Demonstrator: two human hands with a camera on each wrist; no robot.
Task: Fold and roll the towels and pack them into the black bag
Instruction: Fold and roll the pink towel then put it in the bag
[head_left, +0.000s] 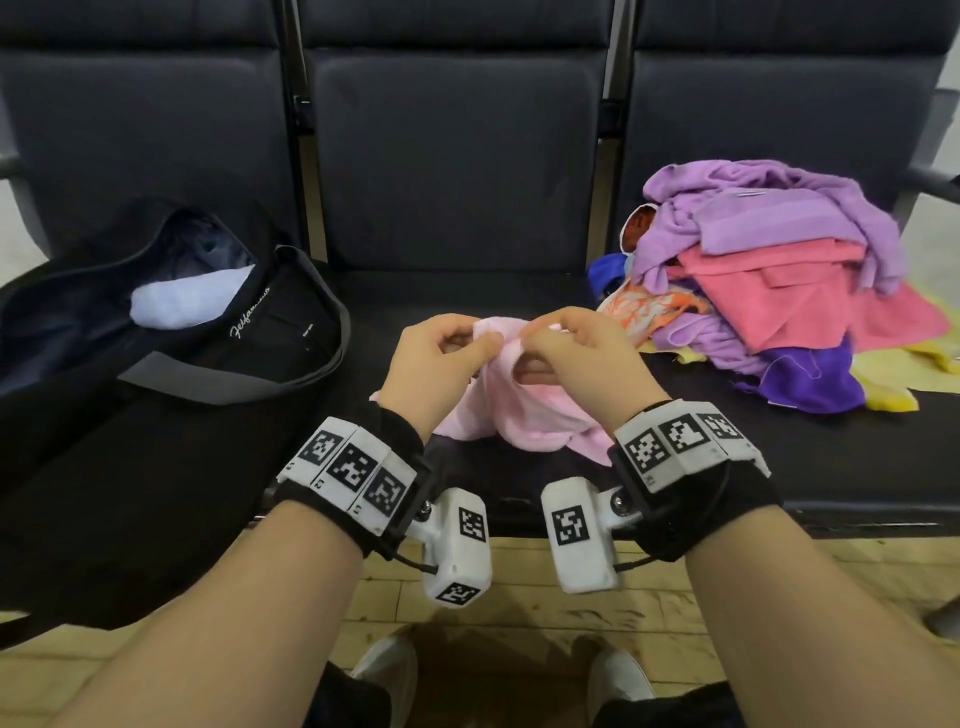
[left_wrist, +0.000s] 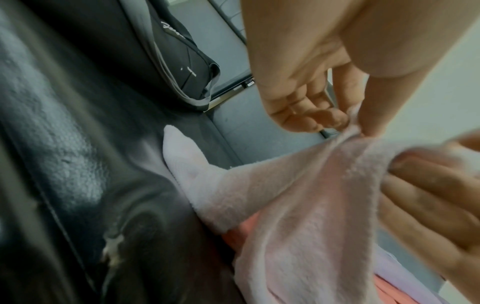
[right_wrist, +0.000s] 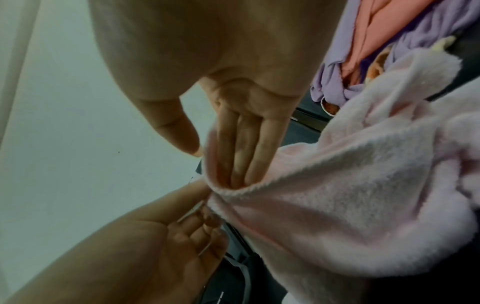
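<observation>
A pale pink towel hangs bunched over the middle seat, its lower part resting on the cushion. My left hand pinches its top edge between thumb and fingers; the left wrist view shows the same pinch on the pink towel. My right hand holds the same edge right beside it, fingers tucked into a fold of the pink towel with the thumb on the outside. The black bag lies open on the left seat with a white rolled towel inside.
A heap of towels, purple, pink, orange, blue and yellow, fills the right seat. Dark padded seat backs rise behind. The bag's grey strap drapes toward the middle seat. Wooden floor and my shoes lie below.
</observation>
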